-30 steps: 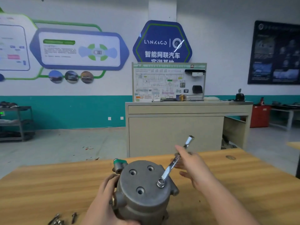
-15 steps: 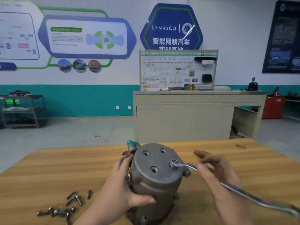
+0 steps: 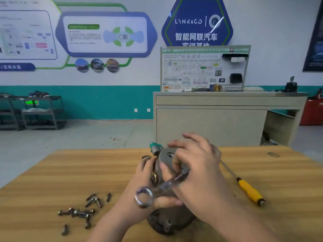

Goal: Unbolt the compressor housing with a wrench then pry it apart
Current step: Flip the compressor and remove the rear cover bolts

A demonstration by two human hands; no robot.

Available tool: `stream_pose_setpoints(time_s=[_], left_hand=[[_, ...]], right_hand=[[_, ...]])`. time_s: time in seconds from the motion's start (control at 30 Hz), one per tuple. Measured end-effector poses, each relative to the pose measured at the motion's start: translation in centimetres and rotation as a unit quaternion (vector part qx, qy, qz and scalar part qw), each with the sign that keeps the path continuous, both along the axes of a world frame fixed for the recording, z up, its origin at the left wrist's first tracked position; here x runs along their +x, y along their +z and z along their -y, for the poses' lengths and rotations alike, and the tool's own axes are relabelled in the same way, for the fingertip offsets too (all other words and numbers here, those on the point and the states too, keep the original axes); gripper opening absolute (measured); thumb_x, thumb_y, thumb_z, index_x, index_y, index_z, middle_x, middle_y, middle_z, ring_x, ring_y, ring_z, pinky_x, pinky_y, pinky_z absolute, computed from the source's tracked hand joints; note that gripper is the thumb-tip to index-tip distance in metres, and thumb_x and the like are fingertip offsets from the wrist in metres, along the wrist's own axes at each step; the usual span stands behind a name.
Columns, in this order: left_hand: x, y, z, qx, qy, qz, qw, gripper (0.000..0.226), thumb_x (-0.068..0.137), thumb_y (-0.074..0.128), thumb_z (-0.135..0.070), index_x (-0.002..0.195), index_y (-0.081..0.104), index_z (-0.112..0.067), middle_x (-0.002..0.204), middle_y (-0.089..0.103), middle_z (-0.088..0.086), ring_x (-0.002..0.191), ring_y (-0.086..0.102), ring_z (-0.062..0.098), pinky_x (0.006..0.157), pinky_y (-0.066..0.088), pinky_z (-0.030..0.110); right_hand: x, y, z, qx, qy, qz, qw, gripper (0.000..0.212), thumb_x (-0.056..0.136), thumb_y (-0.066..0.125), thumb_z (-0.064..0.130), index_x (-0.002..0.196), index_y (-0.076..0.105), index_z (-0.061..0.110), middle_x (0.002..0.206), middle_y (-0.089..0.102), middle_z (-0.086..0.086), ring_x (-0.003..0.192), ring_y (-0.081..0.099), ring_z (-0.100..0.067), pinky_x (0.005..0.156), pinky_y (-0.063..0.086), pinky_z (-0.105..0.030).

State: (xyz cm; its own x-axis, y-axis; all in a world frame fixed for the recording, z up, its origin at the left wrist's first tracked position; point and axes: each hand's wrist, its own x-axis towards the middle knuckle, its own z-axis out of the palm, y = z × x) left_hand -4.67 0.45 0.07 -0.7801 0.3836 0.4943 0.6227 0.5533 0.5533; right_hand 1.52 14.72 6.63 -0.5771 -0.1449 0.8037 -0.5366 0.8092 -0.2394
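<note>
The grey metal compressor housing [image 3: 167, 155] stands upright on the wooden table [image 3: 70, 172], with a green-capped port [image 3: 154, 145] at its upper left. My left hand [image 3: 139, 194] grips the housing's left side, thumb wrapped across its front. My right hand [image 3: 195, 165] lies over the housing's top and holds the shaft of a silver wrench [image 3: 167, 186]. The wrench's free ring end [image 3: 144, 197] points toward me, blurred. The bolt under my right hand is hidden.
Several loose bolts [image 3: 82, 210] lie on the table at the left. A screwdriver with a yellow handle [image 3: 250, 191] lies to the right of the housing. Behind the table stand a beige cabinet [image 3: 218, 123] and, far left, metal shelves [image 3: 40, 112].
The wrench has swung round from pointing right to pointing toward me. My right hand moved up over the housing's top. The camera tilted down, so more bolts and the screwdriver show.
</note>
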Motion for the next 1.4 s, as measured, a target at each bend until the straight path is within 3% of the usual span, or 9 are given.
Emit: stream_pose_setpoints(time_s=[0.17,0.3,0.57,0.77,0.87,1.0,1.07,1.2,1.4], left_hand=[[0.1,-0.4,0.3,0.058,0.0,0.037,0.998,0.102,0.032,0.074,-0.083,0.119,0.026,-0.063,0.125,0.025,-0.041,0.12,0.03,-0.022,0.094,0.03,0.005],[0.4,-0.3,0.2,0.067,0.005,0.045,0.997,0.105,0.03,0.073,-0.084,0.121,0.027,-0.059,0.127,0.026,-0.039,0.12,0.031,-0.021,0.098,0.033,0.014],[0.5,0.2,-0.2,0.055,0.021,0.055,0.997,0.114,0.032,0.073,-0.082,0.131,0.028,-0.048,0.129,0.029,-0.03,0.118,0.031,-0.021,0.099,0.036,0.019],[0.1,-0.3,0.0,0.044,0.006,0.037,0.998,0.106,0.033,0.069,-0.086,0.126,0.03,-0.054,0.127,0.024,-0.039,0.122,0.024,-0.022,0.095,0.027,0.003],[0.1,-0.5,0.4,0.08,0.002,0.048,0.996,0.106,0.03,0.076,-0.081,0.123,0.03,-0.056,0.131,0.028,-0.038,0.126,0.032,-0.015,0.102,0.032,0.016],[0.5,-0.7,0.7,0.084,-0.004,0.052,0.995,0.109,0.03,0.076,-0.081,0.126,0.031,-0.053,0.133,0.028,-0.036,0.13,0.032,-0.01,0.107,0.031,0.021],[0.6,-0.6,0.6,0.084,-0.002,0.048,0.995,0.109,0.03,0.074,-0.082,0.125,0.029,-0.055,0.132,0.027,-0.038,0.128,0.03,-0.015,0.103,0.029,0.011],[0.7,-0.4,0.3,0.084,0.002,0.059,0.995,0.109,0.032,0.075,-0.08,0.126,0.027,-0.056,0.132,0.028,-0.034,0.126,0.033,-0.014,0.107,0.033,0.022],[0.5,-0.5,0.4,0.066,-0.008,0.032,0.997,0.097,0.039,0.073,-0.08,0.124,0.031,-0.056,0.132,0.031,-0.032,0.128,0.03,-0.013,0.107,0.032,0.018]], right_hand=[[-0.3,-3.9,-7.6,-0.415,0.103,-0.005,0.904,0.012,0.083,0.064,0.021,0.071,0.06,0.025,0.094,0.073,0.01,0.102,0.062,-0.006,0.085,0.044,-0.02],[-5.8,-3.1,-9.4,-0.56,0.032,0.313,0.766,0.021,0.086,0.059,0.033,0.071,0.062,0.02,0.077,0.071,0.002,0.084,0.062,-0.02,0.075,0.039,-0.035],[-7.9,2.7,-1.6,-0.036,-0.091,0.248,0.964,0.013,0.091,0.052,0.027,0.079,0.057,0.024,0.073,0.054,0.0,0.083,0.051,-0.026,0.073,0.038,-0.034],[-0.7,-2.7,-3.8,-0.073,0.023,-0.036,0.996,0.026,0.077,0.059,0.05,0.061,0.047,0.032,0.087,0.065,0.021,0.106,0.051,-0.005,0.09,0.032,-0.031],[-1.1,-5.2,-6.8,-0.368,0.127,-0.04,0.92,0.024,0.076,0.069,0.05,0.068,0.07,0.027,0.085,0.073,0.009,0.095,0.066,-0.012,0.086,0.047,-0.023],[-5.4,-4.1,-8.1,-0.584,0.145,0.252,0.758,0.033,0.064,0.074,0.05,0.065,0.069,0.017,0.067,0.071,0.001,0.07,0.067,-0.018,0.063,0.047,-0.032],[-7.4,-1.6,-7.5,-0.498,0.063,0.336,0.797,0.032,0.074,0.073,0.043,0.063,0.065,0.014,0.053,0.063,0.007,0.06,0.059,-0.017,0.053,0.04,-0.026],[-7.4,2.2,-3.2,-0.179,-0.03,0.217,0.959,0.024,0.077,0.071,0.034,0.062,0.065,0.016,0.053,0.058,0.002,0.056,0.053,-0.016,0.051,0.039,-0.029],[-0.3,-1.5,-1.9,-0.009,0.099,-0.055,0.993,0.021,0.074,0.066,0.043,0.064,0.06,0.026,0.099,0.065,0.015,0.106,0.045,-0.01,0.089,0.033,-0.034]])
